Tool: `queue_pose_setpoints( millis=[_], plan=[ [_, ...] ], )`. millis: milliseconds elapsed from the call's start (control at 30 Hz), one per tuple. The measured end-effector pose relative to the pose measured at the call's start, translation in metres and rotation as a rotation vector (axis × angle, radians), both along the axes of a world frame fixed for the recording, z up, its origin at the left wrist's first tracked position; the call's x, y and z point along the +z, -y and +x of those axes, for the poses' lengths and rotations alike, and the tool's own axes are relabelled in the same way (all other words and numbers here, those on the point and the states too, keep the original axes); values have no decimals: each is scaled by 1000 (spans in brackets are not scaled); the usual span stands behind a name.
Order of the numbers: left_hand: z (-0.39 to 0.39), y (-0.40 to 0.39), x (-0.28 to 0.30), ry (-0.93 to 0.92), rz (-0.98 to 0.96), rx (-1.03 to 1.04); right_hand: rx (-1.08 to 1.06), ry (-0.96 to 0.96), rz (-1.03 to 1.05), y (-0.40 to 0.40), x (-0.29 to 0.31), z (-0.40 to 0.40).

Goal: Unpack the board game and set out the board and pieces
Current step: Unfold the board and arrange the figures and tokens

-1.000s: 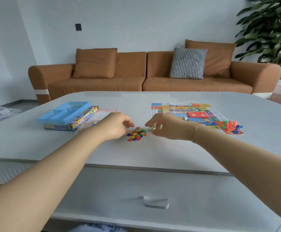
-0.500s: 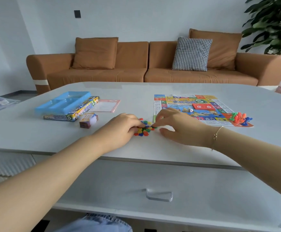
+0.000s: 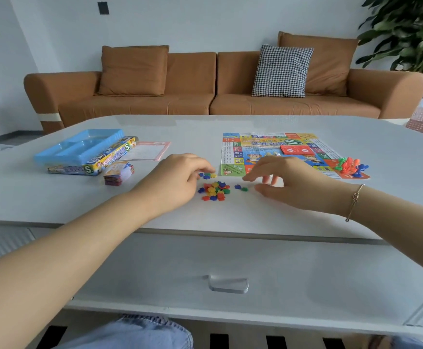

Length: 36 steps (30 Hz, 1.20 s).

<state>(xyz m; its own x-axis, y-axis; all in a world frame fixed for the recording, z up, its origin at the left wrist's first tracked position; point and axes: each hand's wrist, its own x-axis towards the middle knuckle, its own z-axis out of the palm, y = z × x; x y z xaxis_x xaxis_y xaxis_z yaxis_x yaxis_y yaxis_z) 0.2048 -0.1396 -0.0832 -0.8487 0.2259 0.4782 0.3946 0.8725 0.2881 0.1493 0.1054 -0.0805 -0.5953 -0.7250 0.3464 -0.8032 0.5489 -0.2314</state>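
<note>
Two hands flank the chips (image 3: 215, 190); left hand (image 3: 177, 180) curls beside them, its grasp unclear. Right hand (image 3: 289, 181) hovers slack, grasping nothing; board (image 3: 263, 147) lies beyond the chips.

Two hands (image 3: 177, 177), one board (image 3: 275, 152), one tray (image 3: 79, 147), one box (image 3: 92, 165), three cushions (image 3: 133, 70).

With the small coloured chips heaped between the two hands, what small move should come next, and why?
Probably the left hand draws the few chips at its fingertips aside. The main pile is mixed in colour, and a blue-green pair already lies apart by the right hand.
</note>
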Motion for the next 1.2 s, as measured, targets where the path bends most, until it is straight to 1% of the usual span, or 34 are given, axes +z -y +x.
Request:
queue_pose_setpoints(
  millis=[67,133,233,267,400,500,667,800,967,1200],
  plan=[
    [-6,1,2,6,0,49,5,8,0,0,-1,-1],
    [-15,5,1,59,-14,89,33,-2,-1,0,-3,-1],
    [-23,8,-7,127,-69,79,53,-13,-12,0,-4,-1],
    [-24,8,-8,124,-69,74,50,-15,-15,-1,-4,-1],
    [-20,7,-4,113,33,105,11,15,-34,-5,-3,-5],
    [-14,7,-2,111,51,106,-14,39,-61,-2,0,-4],
    [-11,9,-2,64,93,124,32,32,1,9,0,-2],
    [-12,11,-3,93,41,122,10,37,36,12,-2,-7],
    [-12,12,-1,68,-10,149,-32,41,37,20,3,-9],
    [-6,19,-1,31,-66,34,8,59,-4,44,6,-8]
  ],
)
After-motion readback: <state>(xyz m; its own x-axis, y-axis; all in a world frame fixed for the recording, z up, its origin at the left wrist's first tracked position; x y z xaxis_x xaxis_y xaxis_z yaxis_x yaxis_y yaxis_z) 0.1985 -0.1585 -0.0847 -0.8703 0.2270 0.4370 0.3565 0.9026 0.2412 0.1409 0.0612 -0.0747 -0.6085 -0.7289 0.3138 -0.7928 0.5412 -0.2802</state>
